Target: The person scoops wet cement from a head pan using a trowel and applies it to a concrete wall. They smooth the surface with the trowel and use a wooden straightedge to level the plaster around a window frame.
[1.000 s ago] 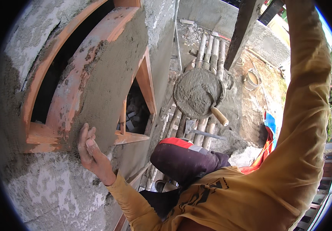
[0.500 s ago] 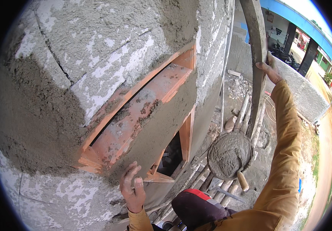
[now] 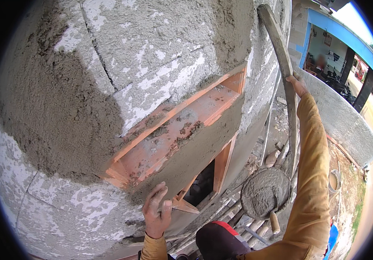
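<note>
My right hand (image 3: 297, 85) grips a long grey board (image 3: 278, 41) that stands upright, its top end at the rough plastered wall (image 3: 151, 30). My left hand (image 3: 157, 213) has its fingers apart and slightly curled, at the wet mortar band (image 3: 173, 164) below a slanted orange wooden frame (image 3: 221, 106), holding nothing; I cannot tell if it touches. A triangular wooden opening (image 3: 221, 169) sits lower on the wall. A round pan of mortar (image 3: 255, 193) rests on poles below, with a wooden-handled trowel (image 3: 274, 222) standing in it.
Below are wooden poles (image 3: 255, 232) and my bent knee (image 3: 214, 238). A bucket (image 3: 334, 181) stands beside a low rough wall (image 3: 346, 121). Beyond lie a dirt road (image 3: 370, 182) and a blue-fronted shelter (image 3: 351, 39) with motorcycles and a blurred person (image 3: 319, 65).
My view has swung up onto the wall. My right hand has come into view on the board, whose top end now reaches the wall. My left hand stays by the mortar band.
</note>
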### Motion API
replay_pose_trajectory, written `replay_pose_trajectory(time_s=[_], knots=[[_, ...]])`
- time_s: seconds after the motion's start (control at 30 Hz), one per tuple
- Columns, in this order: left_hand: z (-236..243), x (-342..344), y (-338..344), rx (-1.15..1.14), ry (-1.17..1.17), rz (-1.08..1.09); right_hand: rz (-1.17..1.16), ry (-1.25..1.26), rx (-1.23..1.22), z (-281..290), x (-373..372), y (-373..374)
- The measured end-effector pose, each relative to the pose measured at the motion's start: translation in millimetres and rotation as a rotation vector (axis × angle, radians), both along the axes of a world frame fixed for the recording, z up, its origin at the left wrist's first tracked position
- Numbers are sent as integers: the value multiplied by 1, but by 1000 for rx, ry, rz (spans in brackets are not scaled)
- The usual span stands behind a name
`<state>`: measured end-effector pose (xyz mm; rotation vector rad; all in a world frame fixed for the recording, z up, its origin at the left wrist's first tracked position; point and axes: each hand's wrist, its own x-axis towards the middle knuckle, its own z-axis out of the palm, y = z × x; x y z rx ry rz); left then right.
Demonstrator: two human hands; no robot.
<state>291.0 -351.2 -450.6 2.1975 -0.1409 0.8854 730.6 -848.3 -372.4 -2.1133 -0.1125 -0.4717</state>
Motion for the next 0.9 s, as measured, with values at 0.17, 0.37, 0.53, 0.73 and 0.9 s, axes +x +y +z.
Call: replay_pose_trajectory(time_s=[0.17,0.37,0.53,0.73,0.9], knots=[[13,1,10,168,-86,57,-26,-68,3,-21,-8,10],[24,12,25,547,-98,103,18,-86,-163,-36,-32,-20],[17,25,30,712,-46,166,-55,1,-313,-60,-160,23],[20,23,28,762,46,249,50,543,-843,-159,-358,79],[14,26,23,799,6,201,17,726,-874,-193,-445,80]])
